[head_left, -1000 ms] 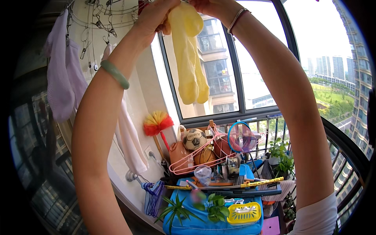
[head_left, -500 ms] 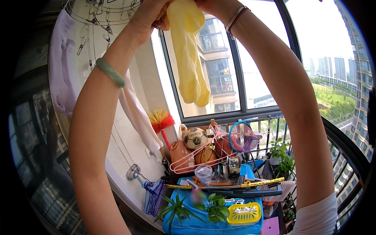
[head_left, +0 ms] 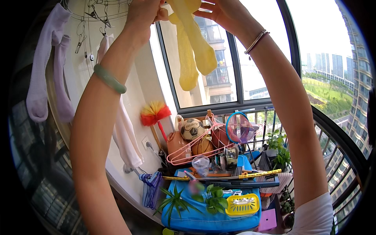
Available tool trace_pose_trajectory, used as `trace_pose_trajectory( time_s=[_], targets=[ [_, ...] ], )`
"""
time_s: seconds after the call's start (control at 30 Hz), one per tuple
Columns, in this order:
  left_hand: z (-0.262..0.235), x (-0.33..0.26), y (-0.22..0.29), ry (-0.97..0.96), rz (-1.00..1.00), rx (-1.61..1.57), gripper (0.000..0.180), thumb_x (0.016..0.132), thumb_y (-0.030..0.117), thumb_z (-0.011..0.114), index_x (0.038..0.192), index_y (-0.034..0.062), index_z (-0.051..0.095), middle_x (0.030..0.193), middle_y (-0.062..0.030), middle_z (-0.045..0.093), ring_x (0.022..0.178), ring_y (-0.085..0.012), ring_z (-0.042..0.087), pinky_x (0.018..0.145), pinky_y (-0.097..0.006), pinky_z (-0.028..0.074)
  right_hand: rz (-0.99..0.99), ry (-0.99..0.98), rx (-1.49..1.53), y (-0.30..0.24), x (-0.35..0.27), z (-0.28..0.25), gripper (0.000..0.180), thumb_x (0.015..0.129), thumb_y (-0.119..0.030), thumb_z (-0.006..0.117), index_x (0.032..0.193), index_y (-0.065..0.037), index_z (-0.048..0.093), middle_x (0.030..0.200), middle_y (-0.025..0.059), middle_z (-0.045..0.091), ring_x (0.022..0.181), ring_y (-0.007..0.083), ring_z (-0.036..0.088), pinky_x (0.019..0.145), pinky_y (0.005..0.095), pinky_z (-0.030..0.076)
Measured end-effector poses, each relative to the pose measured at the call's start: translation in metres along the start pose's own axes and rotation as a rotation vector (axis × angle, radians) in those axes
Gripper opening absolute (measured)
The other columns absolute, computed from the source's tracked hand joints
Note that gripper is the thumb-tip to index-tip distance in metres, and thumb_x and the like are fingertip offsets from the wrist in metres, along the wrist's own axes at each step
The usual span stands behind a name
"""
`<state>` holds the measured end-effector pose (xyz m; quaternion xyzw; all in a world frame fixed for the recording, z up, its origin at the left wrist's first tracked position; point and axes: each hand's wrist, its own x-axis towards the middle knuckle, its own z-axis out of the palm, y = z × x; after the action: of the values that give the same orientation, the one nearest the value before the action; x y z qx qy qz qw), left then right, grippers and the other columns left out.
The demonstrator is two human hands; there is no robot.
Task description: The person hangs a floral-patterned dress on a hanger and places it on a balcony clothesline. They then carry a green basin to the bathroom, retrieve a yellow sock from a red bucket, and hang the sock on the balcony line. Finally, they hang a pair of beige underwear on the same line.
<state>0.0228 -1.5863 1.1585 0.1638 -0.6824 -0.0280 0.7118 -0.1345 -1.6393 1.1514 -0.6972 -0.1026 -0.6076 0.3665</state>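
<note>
A pair of yellow socks (head_left: 188,47) hangs at the top middle, in front of the window; their upper ends run out of view. My left hand (head_left: 145,13) is closed at the left side of the socks, its fingertips partly cut off by the upper edge. Just right of them is my right hand (head_left: 225,15), its fingers stretched apart beside the sock tops. Pale lilac socks (head_left: 43,74) dangle at the far left from a round metal drying rack (head_left: 111,17) with clips. Behind my left forearm hangs a pale pink sock (head_left: 127,141).
Below stands a blue box (head_left: 188,219) with plants, a yellow soap dish (head_left: 243,205) and a yellow-wrapped pole (head_left: 260,173). Behind it are a football (head_left: 192,129), pink hangers (head_left: 182,160) and a red-yellow duster (head_left: 155,113). Purple hangers (head_left: 150,190) hang by the wall; a railing (head_left: 337,160) curves right.
The yellow socks have swung and spread apart, their toes now higher. My right hand has moved right and its fingers have spread. The lilac socks appear farther left and apart.
</note>
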Motion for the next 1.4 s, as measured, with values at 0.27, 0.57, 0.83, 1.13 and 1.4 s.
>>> trace_pose_trajectory(
  time_s=[0.27,0.57,0.83,1.13,1.4],
  targets=[
    [-0.026,-0.105,-0.055,0.027,-0.572,-0.597,0.042,0.092,0.032,0.06,0.118,0.0003,0.052,0.113,-0.0163,0.054,0.097,-0.0152,0.051,0.063,-0.022,0.038,-0.098,0.177,0.059,0.047,-0.074,-0.038,0.028,0.09,-0.018,0.061,0.105,0.005,0.06,0.103,0.0143,0.064,0.082,0.017,0.064,0.071,0.0253,0.055],
    [-0.025,-0.229,-0.083,0.044,-0.944,-0.794,0.042,0.101,0.034,0.039,0.121,-0.0033,0.047,0.1,-0.013,0.058,0.094,-0.0178,0.054,0.074,-0.026,0.048,0.287,0.032,-0.247,0.087,-0.224,0.031,0.026,0.085,-0.022,0.071,0.098,0.0,0.066,0.094,0.0046,0.066,0.077,0.0074,0.059,0.066,0.0232,0.048],
    [-0.031,-0.259,-0.077,0.069,-1.046,-0.758,0.047,0.104,0.034,0.026,0.12,-0.0055,0.046,0.078,-0.0079,0.057,0.077,-0.0139,0.057,0.066,-0.025,0.048,0.095,-0.1,-0.678,0.101,-0.25,0.032,0.015,0.079,-0.006,0.07,0.093,-0.001,0.066,0.085,0.0066,0.063,0.074,0.0143,0.063,0.067,0.0254,0.051],
    [-0.053,-0.299,-0.083,-0.074,-1.267,-0.796,0.044,0.101,0.041,0.036,0.117,0.003,0.051,0.097,-0.011,0.063,0.08,-0.0164,0.062,0.047,-0.021,0.044,0.19,0.073,-0.546,0.114,-0.255,0.036,0.009,0.085,-0.002,0.065,0.094,0.001,0.065,0.085,0.0045,0.068,0.08,0.0076,0.064,0.07,0.0205,0.051],
    [-0.062,-0.312,-0.087,-0.078,-1.122,-0.789,0.048,0.102,0.042,0.028,0.105,0.0032,0.055,0.085,-0.0055,0.06,0.071,-0.0109,0.054,0.055,-0.024,0.043,0.03,-0.385,-0.865,0.091,-0.274,0.069,0.035,0.07,-0.012,0.076,0.103,-0.008,0.064,0.115,0.0077,0.056,0.104,0.0259,0.055,0.089,0.0384,0.046]
  ],
)
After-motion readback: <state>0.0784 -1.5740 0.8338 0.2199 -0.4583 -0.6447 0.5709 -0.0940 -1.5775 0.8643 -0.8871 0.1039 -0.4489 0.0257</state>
